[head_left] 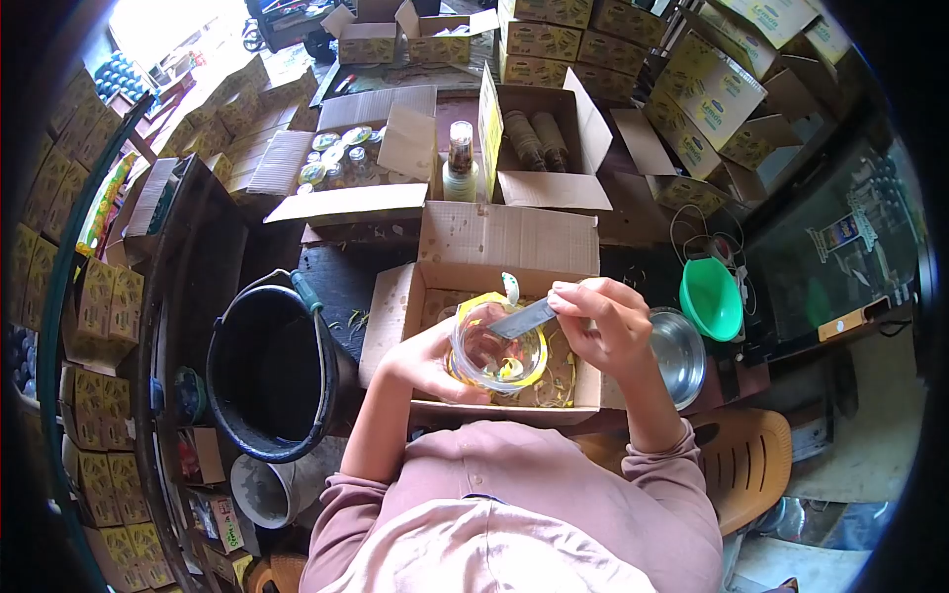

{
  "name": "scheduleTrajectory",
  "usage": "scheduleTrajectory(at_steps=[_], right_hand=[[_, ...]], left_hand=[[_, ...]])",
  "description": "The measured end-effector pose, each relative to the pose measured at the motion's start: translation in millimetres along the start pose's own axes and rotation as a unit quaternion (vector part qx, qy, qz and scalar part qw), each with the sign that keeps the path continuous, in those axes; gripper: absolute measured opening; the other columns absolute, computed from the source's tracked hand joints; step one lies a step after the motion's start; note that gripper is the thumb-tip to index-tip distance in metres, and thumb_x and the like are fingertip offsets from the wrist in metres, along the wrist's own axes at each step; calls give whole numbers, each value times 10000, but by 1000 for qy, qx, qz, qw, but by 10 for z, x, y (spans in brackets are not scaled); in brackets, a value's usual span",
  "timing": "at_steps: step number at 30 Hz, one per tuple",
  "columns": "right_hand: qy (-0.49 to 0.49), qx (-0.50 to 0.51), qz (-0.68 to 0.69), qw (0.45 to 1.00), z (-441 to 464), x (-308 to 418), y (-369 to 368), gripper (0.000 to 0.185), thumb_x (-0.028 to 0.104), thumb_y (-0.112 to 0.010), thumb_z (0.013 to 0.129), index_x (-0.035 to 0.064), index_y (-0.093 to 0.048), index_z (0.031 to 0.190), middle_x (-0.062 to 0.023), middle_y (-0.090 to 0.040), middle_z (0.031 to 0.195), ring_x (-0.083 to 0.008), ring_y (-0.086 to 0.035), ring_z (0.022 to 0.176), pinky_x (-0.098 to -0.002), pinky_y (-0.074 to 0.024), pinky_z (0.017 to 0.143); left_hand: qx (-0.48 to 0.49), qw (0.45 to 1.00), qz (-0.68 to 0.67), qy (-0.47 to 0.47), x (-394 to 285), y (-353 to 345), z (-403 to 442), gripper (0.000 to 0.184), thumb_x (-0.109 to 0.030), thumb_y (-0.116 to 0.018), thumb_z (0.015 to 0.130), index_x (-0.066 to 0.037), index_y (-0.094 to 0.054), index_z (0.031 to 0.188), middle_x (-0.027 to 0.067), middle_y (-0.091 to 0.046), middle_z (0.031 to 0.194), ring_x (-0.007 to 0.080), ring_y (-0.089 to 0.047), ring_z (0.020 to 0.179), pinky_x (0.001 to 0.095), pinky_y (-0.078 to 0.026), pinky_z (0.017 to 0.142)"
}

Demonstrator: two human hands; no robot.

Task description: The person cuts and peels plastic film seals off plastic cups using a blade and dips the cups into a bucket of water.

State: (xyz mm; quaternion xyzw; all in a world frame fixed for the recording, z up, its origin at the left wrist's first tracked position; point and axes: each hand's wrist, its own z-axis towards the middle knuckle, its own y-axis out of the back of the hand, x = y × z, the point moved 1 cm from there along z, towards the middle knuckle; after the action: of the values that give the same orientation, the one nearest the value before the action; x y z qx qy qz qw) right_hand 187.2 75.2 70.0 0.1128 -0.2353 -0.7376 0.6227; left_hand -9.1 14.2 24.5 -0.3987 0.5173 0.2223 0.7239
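My left hand (427, 362) is wrapped round a clear plastic cup (478, 370) with yellow on its rim and side. The cup is tilted, its round mouth facing me. In my right hand (605, 321), fingers pinch a flat grey metal blade (524, 318), which lies across the cup's upper rim. A small green and white piece (510, 287) sticks up beside the rim. Both hands are above an open cardboard box (506, 237), where thin yellow scraps (561, 381) lie at the bottom.
To the left stands a black bucket (272, 371); a metal bowl (682, 361) and green bowl (712, 296) are on the right. Behind are a box of lidded cups (341, 158), a clear container (461, 148) and another open box (554, 188). Stacked cartons (707, 89) surround the workplace.
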Motion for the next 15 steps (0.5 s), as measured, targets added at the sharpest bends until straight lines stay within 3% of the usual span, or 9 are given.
scheduleTrajectory(at_steps=[4, 10, 13, 15], right_hand=[[-8, 22, 1, 1000, 2, 26, 8, 321, -62, -696, 627, 26, -572, 909, -73, -644, 737, -182, -621, 612, -260, -508, 537], [-5, 14, 13, 1000, -2, 59, -23, 332, -55, -698, 624, 14, -578, 926, -70, -638, 731, -178, -611, 602, -265, -499, 529], [2, 7, 10, 1000, 32, 76, 17, 330, -46, -701, 626, 0, -591, 934, -65, -623, 702, -158, -588, 568, -260, -479, 500], [-3, 15, 3, 1000, 36, 95, 56, 317, -47, -697, 627, -1, -596, 924, -65, -622, 698, -156, -589, 570, -258, -483, 506]], left_hand=[[17, 999, 26, -27, 15, 6, 7, 646, -136, -767, 555, -3, -415, 1081, 87, -499, 970, 144, -496, 875, 265, -401, 764], [14, 999, -28, 9, -7, -73, 9, 640, -162, -770, 540, -1, -421, 1052, 90, -504, 958, 138, -495, 857, 240, -395, 740], [75, 997, 18, -25, 22, 5, 16, 587, -145, -719, 620, -16, -399, 1095, 80, -472, 1024, 138, -460, 965, 284, -371, 851], [67, 997, 24, -17, -15, -1, -2, 603, -142, -718, 618, -13, -394, 1110, 81, -473, 1032, 140, -459, 972, 288, -374, 856]])
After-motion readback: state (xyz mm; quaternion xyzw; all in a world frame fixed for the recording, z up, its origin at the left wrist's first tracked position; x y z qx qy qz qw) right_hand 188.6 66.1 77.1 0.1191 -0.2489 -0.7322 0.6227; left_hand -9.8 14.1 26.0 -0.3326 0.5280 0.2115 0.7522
